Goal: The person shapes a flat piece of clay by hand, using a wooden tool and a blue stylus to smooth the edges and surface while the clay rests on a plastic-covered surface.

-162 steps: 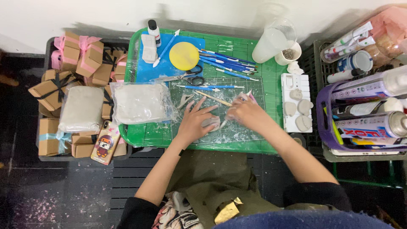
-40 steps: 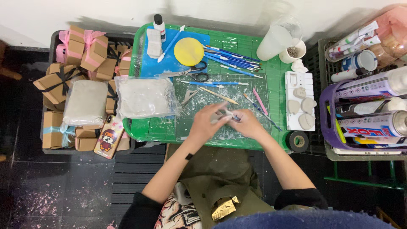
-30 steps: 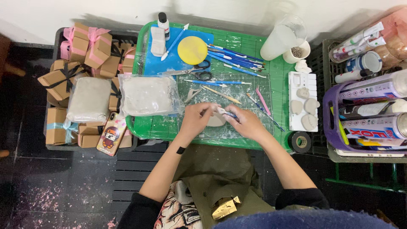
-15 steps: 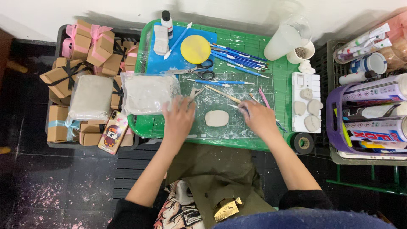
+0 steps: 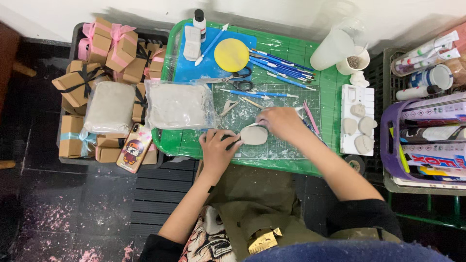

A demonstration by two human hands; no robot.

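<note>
**A:** Head view: what's different from half a second back?

**B:** Then I had both hands spread flat on the mat, either side of the clay, touching nothing. Now my left hand (image 5: 217, 148) sits just left of the grey clay oval (image 5: 254, 135), fingers curled loosely beside its edge, and my right hand (image 5: 280, 122) has closed on a thin white-tipped tool (image 5: 251, 125), its tip lying at the oval's upper edge. So I judge I've gone from resting back to working the piece.

**B:** The oval lies on the clear sheet over the green cutting mat (image 5: 286, 97), near its front edge.

**A:** And the containers?

**B:** The clear bag (image 5: 178, 105) left of my hand holds a grey clay block. The white tray (image 5: 357, 120) on the right carries small finished clay shapes. The white cup (image 5: 353, 60) has dark bits inside; I can't tell what. The purple basket (image 5: 427, 140) holds tubes and bottles lying on their sides, and the dark crate (image 5: 77, 36) at left is full of ribboned brown boxes.
</note>
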